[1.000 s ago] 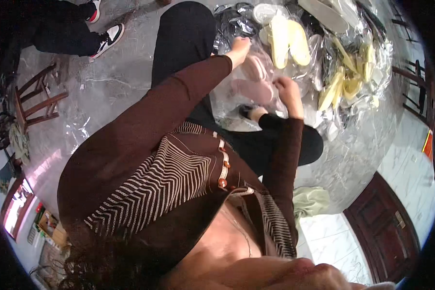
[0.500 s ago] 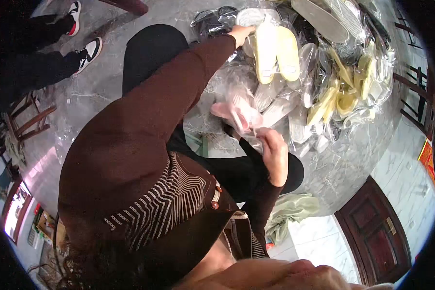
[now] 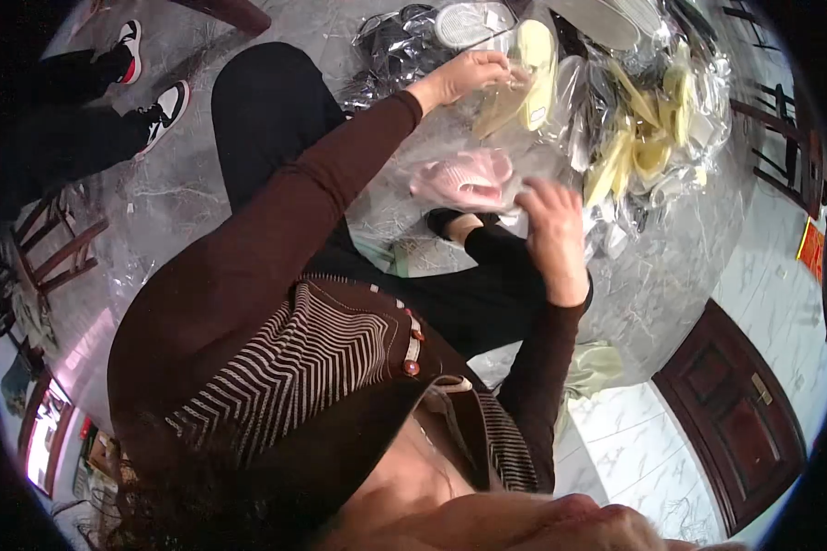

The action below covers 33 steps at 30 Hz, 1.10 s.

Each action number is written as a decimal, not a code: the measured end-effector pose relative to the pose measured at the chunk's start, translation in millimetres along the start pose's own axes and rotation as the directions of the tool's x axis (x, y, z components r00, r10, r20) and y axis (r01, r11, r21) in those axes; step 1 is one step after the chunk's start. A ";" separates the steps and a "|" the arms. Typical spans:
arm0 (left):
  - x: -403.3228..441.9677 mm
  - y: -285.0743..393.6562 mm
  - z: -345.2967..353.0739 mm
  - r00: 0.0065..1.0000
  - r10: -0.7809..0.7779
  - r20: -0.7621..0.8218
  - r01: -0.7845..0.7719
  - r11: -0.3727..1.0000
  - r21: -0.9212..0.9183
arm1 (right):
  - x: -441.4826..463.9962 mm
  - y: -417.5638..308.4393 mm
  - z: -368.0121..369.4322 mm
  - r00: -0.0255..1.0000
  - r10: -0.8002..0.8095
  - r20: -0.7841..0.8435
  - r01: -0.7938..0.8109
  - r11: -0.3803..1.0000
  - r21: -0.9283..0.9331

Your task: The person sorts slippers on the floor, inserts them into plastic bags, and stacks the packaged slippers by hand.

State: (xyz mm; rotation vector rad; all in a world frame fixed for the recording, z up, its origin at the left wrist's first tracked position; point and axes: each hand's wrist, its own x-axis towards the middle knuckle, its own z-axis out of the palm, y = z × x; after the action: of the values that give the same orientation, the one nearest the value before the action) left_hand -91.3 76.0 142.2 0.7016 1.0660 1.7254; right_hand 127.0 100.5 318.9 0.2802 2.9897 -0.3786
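My left hand (image 3: 469, 77) pinches the clear bag around a pair of pale yellow slippers (image 3: 537, 78). One of these slippers stands tilted below my fingers. A pair of pink slippers (image 3: 464, 180) in clear plastic lies between my hands, above my foot. My right hand (image 3: 553, 225) is just right of the pink slippers, its fingers loosely bent and apart, with nothing seen in them; it is slightly blurred. Beyond my left hand lie a whitish slipper (image 3: 475, 25) and dark bagged slippers (image 3: 402, 48).
More bagged yellow slippers (image 3: 651, 138) and large grey slippers (image 3: 599, 20) are heaped at the upper right on the grey floor (image 3: 652, 285). Another person's shoes (image 3: 164, 115) are at the upper left. A wooden stool (image 3: 60, 241) stands left, and a dark door (image 3: 735, 404) lies lower right.
My left hand has drawn the bagged yellow slippers closer and tilted them. My right hand has let go of the pink slippers' bag and moved up and right. The pink slippers have turned.
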 end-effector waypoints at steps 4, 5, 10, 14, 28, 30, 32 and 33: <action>-55.8 37.4 24.6 0.986 0.046 0.162 -0.045 0.999 -0.008 | 5.8 -5.1 -11.3 0.992 -0.031 -0.123 0.017 0.993 -0.115; -66.5 42.5 29.6 0.968 0.027 0.249 -0.005 0.996 -0.089 | 7.1 -7.3 -11.8 0.989 -0.068 -0.133 0.047 0.987 -0.155; -101.8 47.3 32.7 0.915 -0.016 0.403 0.138 0.952 -0.275 | 15.6 -0.3 21.8 0.968 -0.202 -0.151 0.175 0.969 -0.175; -104.5 42.7 25.4 0.949 -0.104 0.297 0.203 0.924 -0.324 | 3.1 3.6 41.3 0.987 -0.084 -0.139 0.065 0.989 -0.135; -46.7 -111.3 -144.4 0.268 -0.150 -0.952 0.547 0.837 0.022 | -55.7 36.3 -5.6 0.754 0.557 -0.349 -0.297 0.762 0.575; -24.5 -124.3 -153.8 0.297 0.079 -0.952 0.668 0.695 0.266 | -49.5 47.0 -1.6 0.673 0.672 -0.309 -0.278 0.618 0.735; 3.7 -90.5 -142.5 0.371 0.115 -0.922 0.686 0.634 0.356 | -45.1 60.7 19.7 0.733 0.643 -0.222 -0.205 0.519 0.830; 14.9 -75.9 -138.1 0.438 0.151 -0.886 0.698 0.565 0.441 | -43.2 67.8 29.8 0.763 0.621 -0.180 -0.170 0.461 0.871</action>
State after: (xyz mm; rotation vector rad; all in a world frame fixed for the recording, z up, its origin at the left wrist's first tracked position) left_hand -178.3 54.8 11.7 -0.0502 2.6318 1.1083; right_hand 185.2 150.2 280.1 1.3498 2.6994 -1.8876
